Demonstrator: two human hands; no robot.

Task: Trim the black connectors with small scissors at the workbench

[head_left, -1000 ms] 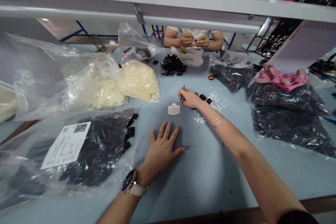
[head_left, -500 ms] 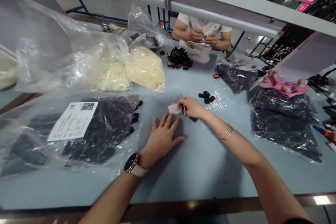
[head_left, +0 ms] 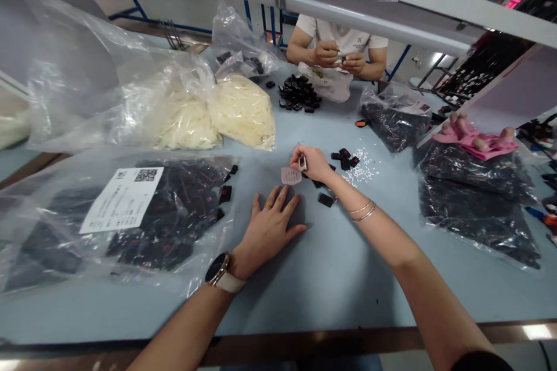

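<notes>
My left hand lies flat on the blue-grey table, fingers spread, holding nothing. Just beyond its fingertips is a small translucent card or sheet with rows of pale marks. My right hand is closed at the card's upper right edge, pinching a small metal tool that looks like tweezers; its tips are hidden by the fingers. Near the right wrist lie a black plastic piece and others partly covered by the hand. Beyond them sit several black pieces and a scatter of tiny white bits.
A bag of black parts lies left, with bags of cream pieces behind it. Bagged black parts with pink gloves on top stand right. Across the table a co-worker's hands work near a black pile.
My right hand has shifted slightly away from me and turned, showing the tool's end and more of the card. A black piece near the wrist is now uncovered. My left hand stays put.
</notes>
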